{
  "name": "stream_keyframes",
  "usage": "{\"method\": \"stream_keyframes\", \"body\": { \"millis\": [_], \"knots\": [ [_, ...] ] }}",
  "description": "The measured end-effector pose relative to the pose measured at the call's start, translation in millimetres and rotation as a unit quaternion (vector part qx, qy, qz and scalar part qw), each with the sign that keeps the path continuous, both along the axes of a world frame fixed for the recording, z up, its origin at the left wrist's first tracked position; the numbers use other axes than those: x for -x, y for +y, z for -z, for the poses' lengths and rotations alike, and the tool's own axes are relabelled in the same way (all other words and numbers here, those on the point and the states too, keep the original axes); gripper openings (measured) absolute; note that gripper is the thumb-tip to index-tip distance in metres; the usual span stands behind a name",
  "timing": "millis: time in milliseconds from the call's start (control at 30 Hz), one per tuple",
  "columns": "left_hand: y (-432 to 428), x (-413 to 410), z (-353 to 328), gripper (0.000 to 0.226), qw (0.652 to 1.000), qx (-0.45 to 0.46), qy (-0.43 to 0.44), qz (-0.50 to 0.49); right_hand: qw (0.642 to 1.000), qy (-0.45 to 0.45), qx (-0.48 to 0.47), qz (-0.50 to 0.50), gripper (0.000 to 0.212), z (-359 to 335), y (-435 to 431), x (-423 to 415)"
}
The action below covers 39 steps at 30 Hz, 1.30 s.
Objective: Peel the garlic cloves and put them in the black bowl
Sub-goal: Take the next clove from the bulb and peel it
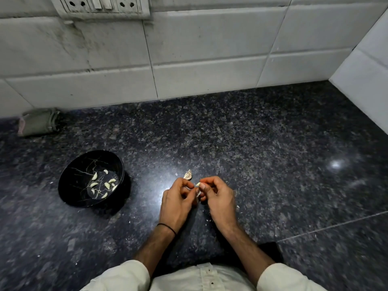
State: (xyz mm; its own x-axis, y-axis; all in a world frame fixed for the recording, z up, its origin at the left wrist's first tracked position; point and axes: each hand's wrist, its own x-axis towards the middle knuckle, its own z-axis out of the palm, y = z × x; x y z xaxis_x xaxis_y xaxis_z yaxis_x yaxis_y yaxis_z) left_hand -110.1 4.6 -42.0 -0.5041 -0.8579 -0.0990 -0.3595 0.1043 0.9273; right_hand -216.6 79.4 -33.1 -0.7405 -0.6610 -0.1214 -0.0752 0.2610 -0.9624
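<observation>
Step in hand: peeling. Your left hand (178,200) and right hand (219,199) meet low over the table (273,164). The fingers of both are curled in, and each pinches the same garlic clove (198,184) from its own side. Only a pale tip shows between the fingertips. Cannot tell whether the skin is already lifting; it is too small to see.

Judgement: use the left pinch as the anchor and let the right thumbnail lift the skin at the tip. Pull along the clove's length, not across it. Grip lightly, as a bare clove will likely be slippery.

One unpeeled clove (188,175) lies on the table just beyond your hands. The black bowl (69,181) sits well to your left and holds several peeled cloves (107,185). Carry this one over to it; don't toss.
</observation>
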Motion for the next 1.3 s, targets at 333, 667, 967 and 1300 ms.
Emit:
{"method": "stream_keyframes", "body": {
  "millis": [333,667,967,1300],
  "knots": [
    [-0.3,-3.5,0.9,0.017,0.999,0.032,0.005,0.002,0.999,0.025,-0.021,-0.015,0.004,1.6,-0.1,2.3],
    [-3.2,-7.3,-9.3,0.013,0.998,0.038,0.047,0.003,0.987,0.128,-0.061,-0.08,0.012,-2.4,-2.0,1.9],
    [-6.3,-22.2,-10.9,0.018,0.995,0.0,0.086,-0.055,0.982,0.127,-0.055,-0.13,0.022,-11.9,-8.7,-3.1],
    [-37.5,-45.6,-2.4,0.006,0.971,0.205,-0.101,-0.069,0.958,0.267,-0.08,-0.066,0.031,8.8,-1.5,12.9]
  ]
}}
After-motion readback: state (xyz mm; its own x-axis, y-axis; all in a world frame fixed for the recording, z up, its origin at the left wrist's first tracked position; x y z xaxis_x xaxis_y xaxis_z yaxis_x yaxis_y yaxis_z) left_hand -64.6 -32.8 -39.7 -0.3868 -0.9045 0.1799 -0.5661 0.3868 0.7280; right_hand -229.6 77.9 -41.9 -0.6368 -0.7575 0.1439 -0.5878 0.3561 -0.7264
